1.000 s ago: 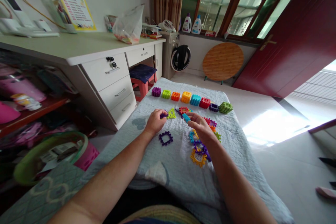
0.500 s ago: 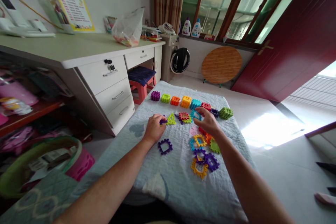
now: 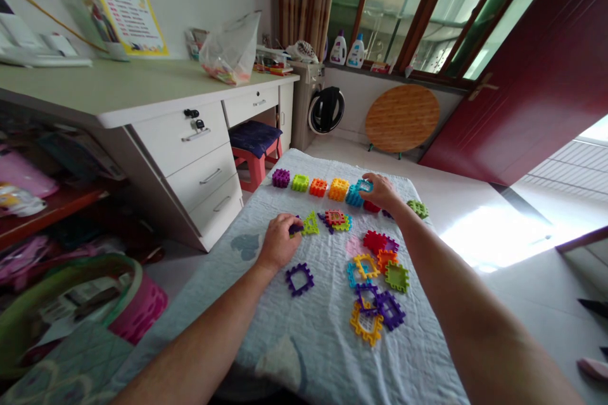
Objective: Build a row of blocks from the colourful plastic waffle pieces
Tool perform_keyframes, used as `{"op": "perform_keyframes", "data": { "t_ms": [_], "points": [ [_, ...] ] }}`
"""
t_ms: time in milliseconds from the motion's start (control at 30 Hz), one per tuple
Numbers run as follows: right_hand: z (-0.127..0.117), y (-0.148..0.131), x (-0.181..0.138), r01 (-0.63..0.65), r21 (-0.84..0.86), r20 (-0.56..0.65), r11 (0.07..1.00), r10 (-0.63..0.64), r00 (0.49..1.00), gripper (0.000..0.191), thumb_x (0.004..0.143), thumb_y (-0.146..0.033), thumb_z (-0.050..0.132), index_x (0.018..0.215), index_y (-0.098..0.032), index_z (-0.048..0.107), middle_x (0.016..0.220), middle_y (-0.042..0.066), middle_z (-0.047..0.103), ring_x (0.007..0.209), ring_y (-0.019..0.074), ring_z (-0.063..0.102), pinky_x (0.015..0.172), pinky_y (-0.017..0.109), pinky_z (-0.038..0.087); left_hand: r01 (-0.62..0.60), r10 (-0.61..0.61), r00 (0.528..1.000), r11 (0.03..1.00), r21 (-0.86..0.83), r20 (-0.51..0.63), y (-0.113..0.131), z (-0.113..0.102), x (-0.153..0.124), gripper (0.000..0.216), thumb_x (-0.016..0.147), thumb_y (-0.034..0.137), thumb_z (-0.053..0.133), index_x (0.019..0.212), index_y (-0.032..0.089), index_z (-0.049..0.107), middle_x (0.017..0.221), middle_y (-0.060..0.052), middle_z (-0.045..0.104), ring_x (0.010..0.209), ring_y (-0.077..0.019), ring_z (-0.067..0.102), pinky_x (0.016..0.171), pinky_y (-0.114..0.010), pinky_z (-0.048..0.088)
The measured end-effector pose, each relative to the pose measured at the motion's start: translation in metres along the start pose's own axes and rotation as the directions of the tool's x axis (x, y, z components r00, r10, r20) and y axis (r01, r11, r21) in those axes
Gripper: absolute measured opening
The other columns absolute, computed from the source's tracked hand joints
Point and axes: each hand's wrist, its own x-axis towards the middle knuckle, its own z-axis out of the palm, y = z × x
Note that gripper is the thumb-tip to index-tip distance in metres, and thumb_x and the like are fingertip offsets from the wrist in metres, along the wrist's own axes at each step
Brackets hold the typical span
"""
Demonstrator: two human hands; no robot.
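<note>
My right hand point(image 3: 381, 191) pinches a blue building piece point(image 3: 365, 185) with an open frame, at the blue stack point(image 3: 354, 196) in the back row. Whether the piece touches the stack I cannot tell. My left hand point(image 3: 280, 242) has its fingers curled on a dark purple building piece point(image 3: 296, 227), mostly hidden under them. A lime green triangular piece point(image 3: 310, 224) lies against its fingertips. Right of that, a red piece point(image 3: 334, 217) rests on a small pile with green, blue and purple pieces. A purple square frame point(image 3: 299, 280) lies alone nearer me.
Along the back stand purple point(image 3: 280, 178), lime point(image 3: 299, 183), orange point(image 3: 318, 188) and yellow point(image 3: 339, 189) stacks. My right arm partly covers the red and dark purple ones. Loose red point(image 3: 374, 241), green point(image 3: 397, 276), purple point(image 3: 391, 310) and yellow point(image 3: 367, 324) pieces lie front right on the cloth.
My right hand has carried the blue piece from beside the small middle pile back to the blue stack. The left hand stays at the purple piece. My view has shifted slightly.
</note>
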Motion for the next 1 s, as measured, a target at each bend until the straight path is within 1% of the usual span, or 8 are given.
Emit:
{"op": "perform_keyframes", "data": {
  "t_ms": [267,400,567,633,800,900,1000],
  "points": [
    [0.007,0.006,0.014,0.012,0.044,0.105,0.999,-0.016,0.994,0.054,0.067,-0.030,0.064,0.119,-0.019,0.060,0.108,0.010,0.065,0.096,0.0258,0.058,0.086,0.038,0.043,0.003,-0.003,1.000,1.000,-0.014,0.015,0.000,0.000,0.001,0.024,0.069,0.007,0.057,0.087,0.019,0.068,0.099,-0.006,0.064,0.099,-0.0221,0.058,0.097,-0.039,0.045],
    [0.008,0.005,0.016,0.022,0.007,0.135,1.000,-0.023,0.991,0.055,0.068,-0.032,0.066,0.121,-0.019,0.059,0.109,0.011,0.065,0.099,0.0272,0.056,0.087,0.039,0.042,0.006,-0.006,1.000,1.000,-0.018,0.029,0.000,-0.001,0.001,0.024,0.070,0.008,0.057,0.088,0.019,0.067,0.099,-0.006,0.064,0.098,-0.0220,0.058,0.097,-0.039,0.045],
    [0.013,0.007,0.014,0.029,-0.053,0.142,0.998,-0.021,0.990,0.061,0.069,-0.040,0.066,0.125,-0.020,0.056,0.120,0.013,0.060,0.111,0.0330,0.051,0.090,0.044,0.042,0.004,-0.003,0.999,1.000,-0.027,0.034,0.000,-0.001,0.001,0.023,0.070,0.007,0.057,0.089,0.017,0.067,0.098,-0.007,0.064,0.098,-0.0221,0.058,0.096,-0.039,0.045],
    [0.015,0.009,0.013,0.036,-0.052,0.141,0.998,-0.028,0.990,0.062,0.069,-0.041,0.067,0.126,-0.020,0.056,0.122,0.013,0.059,0.112,0.0338,0.051,0.091,0.045,0.042,-0.001,0.002,0.999,1.000,-0.030,0.033,-0.001,-0.001,0.001,0.024,0.071,0.007,0.057,0.089,0.017,0.067,0.098,-0.007,0.064,0.098,-0.0220,0.058,0.096,-0.038,0.045],
    [0.015,0.012,0.013,0.063,0.019,0.113,0.998,-0.065,0.992,0.054,0.070,-0.036,0.066,0.121,-0.021,0.057,0.117,0.010,0.063,0.109,0.0318,0.054,0.092,0.044,0.042,-0.007,0.008,0.999,0.999,-0.038,0.031,-0.001,-0.001,0.001,0.023,0.071,0.007,0.056,0.089,0.018,0.066,0.097,-0.006,0.064,0.098,-0.0218,0.058,0.096,-0.039,0.045],
    [0.013,0.011,0.013,0.053,0.048,0.104,0.997,-0.057,0.993,0.055,0.070,-0.034,0.065,0.122,-0.020,0.057,0.116,0.010,0.065,0.108,0.0312,0.055,0.092,0.044,0.042,-0.005,0.007,1.000,0.999,-0.043,0.027,-0.001,-0.001,0.001,0.023,0.071,0.007,0.056,0.089,0.018,0.066,0.097,-0.006,0.064,0.098,-0.0217,0.059,0.096,-0.039,0.045],
    [0.012,0.008,0.013,0.038,0.054,0.094,0.998,-0.043,0.995,0.056,0.069,-0.033,0.065,0.122,-0.019,0.056,0.115,0.010,0.066,0.109,0.0326,0.055,0.093,0.046,0.042,0.003,-0.002,1.000,0.999,-0.042,0.030,-0.001,-0.001,0.001,0.023,0.070,0.007,0.057,0.088,0.018,0.067,0.098,-0.006,0.064,0.098,-0.0217,0.059,0.096,-0.039,0.045]
  ]
}}
